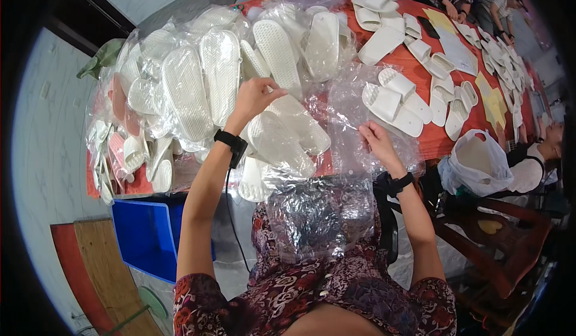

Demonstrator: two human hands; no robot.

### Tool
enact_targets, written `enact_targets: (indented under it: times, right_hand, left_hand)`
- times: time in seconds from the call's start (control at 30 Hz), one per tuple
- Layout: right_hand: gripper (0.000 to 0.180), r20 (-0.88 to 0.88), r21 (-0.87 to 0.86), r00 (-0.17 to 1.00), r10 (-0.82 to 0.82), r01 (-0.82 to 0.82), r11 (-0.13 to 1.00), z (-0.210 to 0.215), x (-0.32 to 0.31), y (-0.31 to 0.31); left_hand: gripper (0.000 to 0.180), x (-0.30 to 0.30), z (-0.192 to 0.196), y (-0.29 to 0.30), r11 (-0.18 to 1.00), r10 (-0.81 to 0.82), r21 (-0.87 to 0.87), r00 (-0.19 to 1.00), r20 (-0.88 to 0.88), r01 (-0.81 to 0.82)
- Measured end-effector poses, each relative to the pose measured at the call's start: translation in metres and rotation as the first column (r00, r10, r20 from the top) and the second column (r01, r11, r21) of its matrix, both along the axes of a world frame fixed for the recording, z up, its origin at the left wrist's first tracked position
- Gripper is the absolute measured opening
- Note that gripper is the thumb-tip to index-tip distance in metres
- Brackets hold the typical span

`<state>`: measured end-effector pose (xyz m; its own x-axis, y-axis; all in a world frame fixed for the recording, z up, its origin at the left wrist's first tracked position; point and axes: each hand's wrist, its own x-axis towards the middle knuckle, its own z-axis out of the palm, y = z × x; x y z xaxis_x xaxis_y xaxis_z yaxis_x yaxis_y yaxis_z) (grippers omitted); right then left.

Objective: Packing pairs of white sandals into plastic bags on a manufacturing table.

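My left hand (pixel 257 100) hovers over the pile of bagged white slippers (pixel 220 66), thumb and fingers pinched together. Whether something thin sits in that pinch, I cannot make out. Below it lies a pair of white slippers (pixel 279 141) in clear plastic, soles up. To the right, my right hand (pixel 382 149) pinches a clear plastic bag (pixel 348 111) that is spread flat on the red cloth. Just beyond that hand is an unbagged pair of white slippers (pixel 384 103). More clear plastic (pixel 321 219) hangs over the table's near edge onto my lap.
Loose white slippers (pixel 444 90) and yellow sheets (pixel 492 103) lie along the red-covered table (pixel 429 144). A blue bin (pixel 141 240) stands below at left. At right are a white plastic bag (pixel 474 165) and a wooden chair (pixel 498 240). Other people sit around the table.
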<state>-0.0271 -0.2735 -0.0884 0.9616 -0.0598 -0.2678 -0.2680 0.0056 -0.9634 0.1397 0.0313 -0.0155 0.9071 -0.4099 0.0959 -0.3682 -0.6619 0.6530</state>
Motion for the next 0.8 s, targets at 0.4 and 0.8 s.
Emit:
enact_targets:
  times: [0.4,0.8]
  right_hand:
    - [0.019,0.041,-0.096,0.996,-0.079,0.082,0.992,-0.009,-0.007,-0.021]
    - [0.028,-0.072,-0.009,0.991,-0.115,0.114,0.993,-0.006,-0.028,0.000]
  left_hand:
    - [0.025,0.009,-0.018,0.047,0.942,-0.198,-0.333,0.851,-0.487,0.028]
    - [0.019,-0.001,-0.032,0.031,0.821,0.118,-0.502,0.941,-0.318,-0.273]
